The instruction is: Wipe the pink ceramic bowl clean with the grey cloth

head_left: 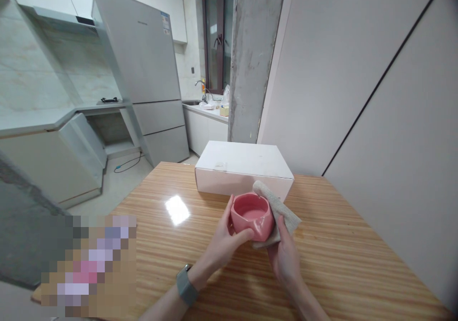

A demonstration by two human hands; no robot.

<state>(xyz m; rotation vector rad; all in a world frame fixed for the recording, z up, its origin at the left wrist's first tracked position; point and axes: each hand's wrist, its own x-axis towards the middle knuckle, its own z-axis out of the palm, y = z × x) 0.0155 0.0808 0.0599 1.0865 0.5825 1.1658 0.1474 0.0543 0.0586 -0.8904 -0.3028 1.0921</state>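
A small pink bowl [252, 214] with faceted sides is held over the wooden table [171, 244]. My left hand [225, 240] grips its left side, thumb hooked under the front. A grey watch [186, 285] sits on that wrist. My right hand [284, 259] holds a beige cloth [281, 205] against the bowl's right side and underside, fingers closed on it.
A white flat box [243, 166] lies on the table just behind the bowl. A blurred-out patch [89, 264] covers the table's near left corner. A grey wall stands close on the right. Beyond the table are a refrigerator [143, 68], counters and a sink.
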